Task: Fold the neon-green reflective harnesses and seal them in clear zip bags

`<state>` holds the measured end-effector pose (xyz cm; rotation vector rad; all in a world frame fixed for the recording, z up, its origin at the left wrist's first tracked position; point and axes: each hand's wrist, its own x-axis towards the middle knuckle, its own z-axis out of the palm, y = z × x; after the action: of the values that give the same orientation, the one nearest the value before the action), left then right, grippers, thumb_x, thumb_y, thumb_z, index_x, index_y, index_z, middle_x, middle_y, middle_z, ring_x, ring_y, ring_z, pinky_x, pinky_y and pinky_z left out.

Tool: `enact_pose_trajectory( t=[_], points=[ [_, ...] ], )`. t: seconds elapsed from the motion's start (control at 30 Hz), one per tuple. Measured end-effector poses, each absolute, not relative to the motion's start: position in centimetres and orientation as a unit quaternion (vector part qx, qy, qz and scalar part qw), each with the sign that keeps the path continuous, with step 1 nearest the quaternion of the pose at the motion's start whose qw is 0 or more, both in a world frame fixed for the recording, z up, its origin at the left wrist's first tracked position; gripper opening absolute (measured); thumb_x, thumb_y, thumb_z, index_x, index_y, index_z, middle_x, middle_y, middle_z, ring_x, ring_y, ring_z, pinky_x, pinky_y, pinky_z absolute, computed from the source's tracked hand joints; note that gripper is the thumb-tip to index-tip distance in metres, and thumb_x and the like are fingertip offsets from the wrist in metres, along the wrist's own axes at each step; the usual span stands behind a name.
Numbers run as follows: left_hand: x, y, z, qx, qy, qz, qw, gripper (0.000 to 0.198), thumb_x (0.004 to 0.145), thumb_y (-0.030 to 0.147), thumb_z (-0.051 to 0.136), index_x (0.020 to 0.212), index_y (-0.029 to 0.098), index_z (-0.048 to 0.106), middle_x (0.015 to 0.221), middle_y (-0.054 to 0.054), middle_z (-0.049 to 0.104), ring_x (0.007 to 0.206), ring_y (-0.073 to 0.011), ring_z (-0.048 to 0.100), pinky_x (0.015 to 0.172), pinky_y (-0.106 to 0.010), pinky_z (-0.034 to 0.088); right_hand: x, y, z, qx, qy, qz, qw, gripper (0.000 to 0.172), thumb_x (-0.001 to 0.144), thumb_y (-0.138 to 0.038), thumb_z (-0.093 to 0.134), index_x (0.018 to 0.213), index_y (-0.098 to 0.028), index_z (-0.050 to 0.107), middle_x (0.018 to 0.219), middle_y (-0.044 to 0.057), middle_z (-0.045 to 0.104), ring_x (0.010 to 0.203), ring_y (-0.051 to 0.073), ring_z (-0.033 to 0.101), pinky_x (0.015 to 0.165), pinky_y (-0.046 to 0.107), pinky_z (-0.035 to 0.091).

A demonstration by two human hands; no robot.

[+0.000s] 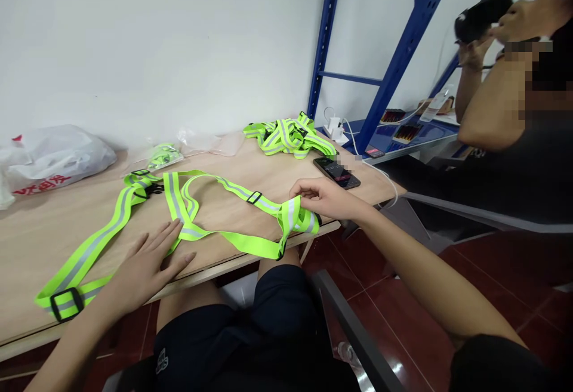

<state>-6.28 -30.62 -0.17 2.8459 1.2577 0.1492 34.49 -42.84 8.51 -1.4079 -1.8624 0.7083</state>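
A neon-yellow reflective harness [96, 250] with silver stripes and black buckles lies spread along the table's front edge. My left hand [145, 267] rests flat on its straps, fingers stretched out. At the harness's right end, my right hand [324, 197] pinches a gathered loop of strap between thumb and fingers. That loop stands up a little and overhangs the edge. One black slider [254, 198] sits on the upper strap, and a larger black buckle [67, 304] is at the lower left.
Behind lies a pile of similar reflective straps [286, 136], with a phone [336, 172] beside it. A white plastic bag [62, 156] and a clear-bagged strap bundle [163, 156] are at the back left. Blue rack posts [398, 52] rise at right; another person holds a black device [483, 16].
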Motion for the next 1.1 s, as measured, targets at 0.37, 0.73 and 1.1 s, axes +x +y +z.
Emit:
enact_pose_trajectory(
  t=[0.37, 0.73, 1.1],
  points=[
    [-7.4, -30.9, -0.3, 0.906, 0.42, 0.058, 0.017, 0.081, 0.094, 0.068, 0.032, 0.154, 0.015, 0.036, 0.159, -0.011, 0.036, 0.149, -0.0319, 0.03, 0.121, -0.053, 0.023, 33.8, -41.3, 12.3, -0.56, -0.793, 0.067, 0.23, 0.021, 0.079, -0.008, 0.053, 0.087, -0.017, 0.07, 0.085, 0.003, 0.071, 0.075, 0.016, 0.059, 0.068, 0.025, 0.039],
    [-7.9, -31.1, -0.3, 0.902, 0.427, 0.063, 0.015, 0.075, 0.095, 0.066, 0.031, 0.155, 0.02, 0.036, 0.16, -0.009, 0.035, 0.148, -0.0317, 0.03, 0.12, -0.054, 0.023, 35.9, -41.5, 11.7, -0.641, -0.75, 0.018, 0.166, 0.022, 0.085, -0.013, 0.05, 0.091, -0.017, 0.071, 0.081, 0.005, 0.073, 0.07, 0.018, 0.061, 0.064, 0.027, 0.039],
    [-7.5, -31.4, 0.3, 0.9, 0.43, 0.064, 0.015, 0.072, 0.095, 0.066, 0.032, 0.153, 0.023, 0.041, 0.16, -0.009, 0.033, 0.149, -0.0336, 0.03, 0.118, -0.056, 0.025, 36.6, -41.9, 9.1, -0.559, -0.591, 0.363, 0.456, 0.023, 0.075, -0.04, 0.072, 0.084, -0.019, 0.065, 0.082, 0.002, 0.068, 0.077, 0.017, 0.064, 0.074, 0.029, 0.051]
  ],
)
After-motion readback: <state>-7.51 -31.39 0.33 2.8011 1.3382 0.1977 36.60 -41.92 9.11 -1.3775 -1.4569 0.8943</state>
